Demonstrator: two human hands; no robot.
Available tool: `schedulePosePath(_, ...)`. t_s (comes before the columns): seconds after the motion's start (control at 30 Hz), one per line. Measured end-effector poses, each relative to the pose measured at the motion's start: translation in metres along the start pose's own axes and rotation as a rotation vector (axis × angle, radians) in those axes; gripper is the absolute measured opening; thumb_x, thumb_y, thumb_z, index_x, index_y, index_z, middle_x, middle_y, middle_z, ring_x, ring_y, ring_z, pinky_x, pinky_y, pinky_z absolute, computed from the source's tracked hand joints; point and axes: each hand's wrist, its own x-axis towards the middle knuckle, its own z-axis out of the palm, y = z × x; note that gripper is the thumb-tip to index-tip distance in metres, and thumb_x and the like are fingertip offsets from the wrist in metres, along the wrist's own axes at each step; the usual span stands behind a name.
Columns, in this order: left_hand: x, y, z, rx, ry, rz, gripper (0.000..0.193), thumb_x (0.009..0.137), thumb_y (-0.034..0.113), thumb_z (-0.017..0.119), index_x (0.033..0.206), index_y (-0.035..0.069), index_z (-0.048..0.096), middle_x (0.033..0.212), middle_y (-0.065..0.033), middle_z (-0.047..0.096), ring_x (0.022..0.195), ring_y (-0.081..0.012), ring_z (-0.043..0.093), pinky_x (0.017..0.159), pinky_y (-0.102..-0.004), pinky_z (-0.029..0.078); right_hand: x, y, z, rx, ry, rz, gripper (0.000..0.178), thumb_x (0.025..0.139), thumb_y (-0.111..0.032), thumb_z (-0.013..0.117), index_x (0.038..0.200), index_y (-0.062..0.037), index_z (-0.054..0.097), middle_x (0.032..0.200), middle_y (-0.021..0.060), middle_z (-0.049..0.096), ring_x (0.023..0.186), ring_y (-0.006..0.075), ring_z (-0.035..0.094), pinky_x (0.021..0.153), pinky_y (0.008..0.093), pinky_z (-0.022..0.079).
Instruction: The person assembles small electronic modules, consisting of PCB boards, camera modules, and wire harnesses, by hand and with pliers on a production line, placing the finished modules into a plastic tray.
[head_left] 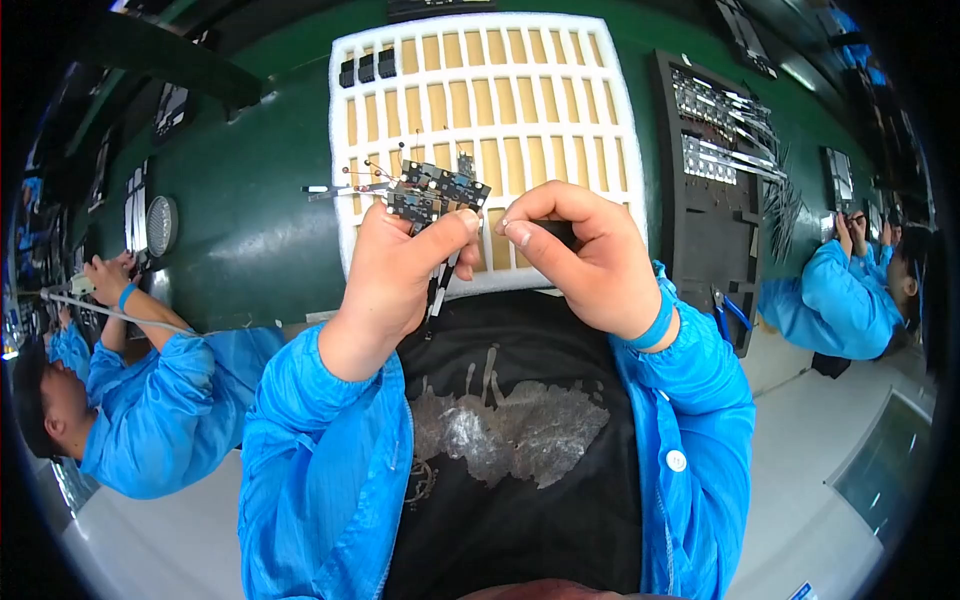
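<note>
My left hand [405, 265] is closed around a panel of small black circuit boards [436, 192], the thumb pressing on its near edge. Thin wires with small dark round ends and pale flat strips stick out to the left of the boards, and more strips hang below the fingers. My right hand [585, 255] is just right of the boards, apart from them. Its thumb and forefinger are pinched together, with a tiny pale bit at the tips too small to name. Beneath both hands lies a white foam tray [625, 160] with rows of slots.
Several black parts [367, 67] sit in the tray's top left slots. To the right, a dark tray [700, 270] carries more boards [708, 160] with strips, and blue-handled pliers [732, 312]. Co-workers in blue sit at left [170, 420] and right [835, 300] along the green table [270, 200].
</note>
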Motion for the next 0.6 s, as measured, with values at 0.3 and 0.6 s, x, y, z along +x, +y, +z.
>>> schedulePosePath(0.3, 0.003, -0.001, 0.000, 0.046, 0.021, 0.051, 0.009, 0.088, 0.002, 0.065, 0.096, 0.000, 0.064, 0.079, -0.0028, 0.064, 0.064, -0.0086, 0.058, 0.054, -0.0245, 0.047, 0.005, -0.002, 0.005, -0.114, 0.083, -0.047, 0.008, 0.094, -0.004, 0.063, 0.097, 0.0021, 0.066, 0.082, -0.0018, 0.063, 0.074, 0.0029, 0.052, 0.065, 0.0205, 0.044)
schedulePosePath(0.6, 0.004, -0.001, -0.004, 0.037, 0.033, 0.050, 0.010, 0.088, 0.002, 0.065, 0.098, 0.000, 0.064, 0.079, -0.0018, 0.064, 0.063, -0.0076, 0.057, 0.053, -0.0244, 0.047, 0.009, 0.001, 0.005, -0.141, 0.064, -0.079, 0.013, 0.101, -0.008, 0.050, 0.101, -0.0003, 0.060, 0.083, -0.0025, 0.053, 0.074, 0.0040, 0.042, 0.067, 0.0200, 0.037)
